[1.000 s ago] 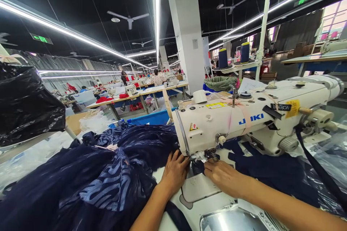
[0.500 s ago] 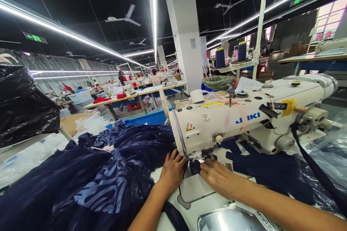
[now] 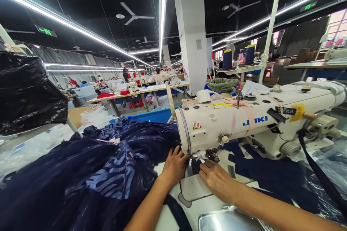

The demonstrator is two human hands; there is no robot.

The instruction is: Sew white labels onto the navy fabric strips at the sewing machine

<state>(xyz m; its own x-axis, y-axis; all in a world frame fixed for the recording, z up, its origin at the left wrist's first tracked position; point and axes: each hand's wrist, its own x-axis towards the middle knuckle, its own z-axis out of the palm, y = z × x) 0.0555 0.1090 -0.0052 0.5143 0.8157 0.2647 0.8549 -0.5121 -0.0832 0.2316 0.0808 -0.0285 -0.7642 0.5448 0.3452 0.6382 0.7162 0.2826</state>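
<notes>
A white sewing machine [image 3: 217,126] stands over the work surface, with a small piece of navy fabric [image 3: 195,166] under its needle area. Left of the needle, my left hand [image 3: 175,166] rests at the edge of the navy garment pile, fingers bent and slightly apart, fingertips partly hidden beside the machine head. My right hand [image 3: 217,180] is right of the needle, thumb and fingers pinched on the navy fabric. A big navy garment with a light blue wavy pattern [image 3: 111,177] lies heaped to the left.
Navy fabric strips [image 3: 271,173] lie under the machine arm at the right. A black plastic bag [image 3: 29,94] hangs at the left. Two navy thread cones [image 3: 249,55] stand behind the machine. A metal plate [image 3: 230,220] is at the near edge.
The whole view has shifted, so the scene sits slightly further right. Both hands stay beside the needle area in nearly the same place.
</notes>
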